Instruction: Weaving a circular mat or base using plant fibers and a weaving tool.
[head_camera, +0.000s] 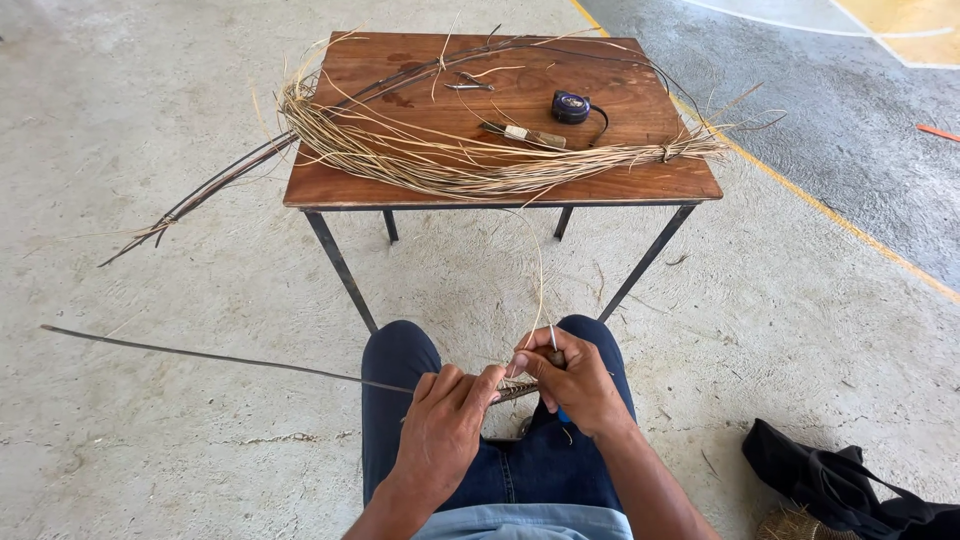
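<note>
Fingers (480, 385) of both hands were clamped on the thin rod (230, 358) and pale strand (540, 285); overtightening there could snap the strand

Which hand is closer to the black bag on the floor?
Right. The right hand works above the lap on the side where the black bag lies. The left hand sits on the far side of it, gripping the long thin stick.

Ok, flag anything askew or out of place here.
The dark sticks overhang the wooden table's left edge, unsupported. A black bag lies slumped on the floor. Nothing looks spilled or broken.
</note>
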